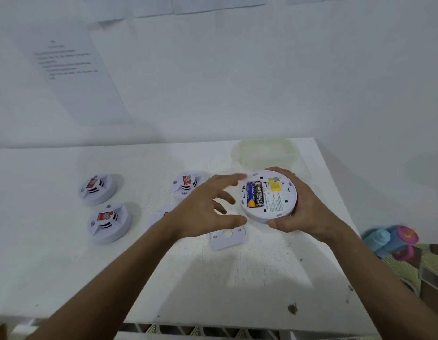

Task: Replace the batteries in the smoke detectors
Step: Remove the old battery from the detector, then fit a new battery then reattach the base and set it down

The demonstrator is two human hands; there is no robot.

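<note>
Smoke detector, held (269, 196): round white unit, off the table, turned back-side toward the camera and tilted slightly; battery bay exposed on its left part.
Batteries (254, 194): two cells seated side by side in the bay, one blue-and-gold, one black; long axes ran roughly top to bottom in the head view, leaning slightly, gold ends at the bottom.
Label: yellow sticker (274, 184) on the back, to the right of the bay, with fine print below it, too small to read.
Right hand (302, 207): gripped the held detector from its right side, fingers curled over the far rim, thumb on the near rim.
Left hand (208, 204): held nothing, fingers spread and loosely bent, just left of the detector; fingertips near the bay, contact could not be told because of motion blur.
Cover piece (226, 238): flat white plastic part with a round hole, lying on the table below both hands.
Other detectors: two on the table at left, far one (97, 188) and near one (109, 222), face up, red stickers; a third (186, 184) behind the left hand; a fourth (159, 214) mostly hidden by the left wrist.
Container (264, 152): translucent, pale, at the table's far right corner, behind the held detector.
Table (237, 278): white, scuffed surface.
</note>
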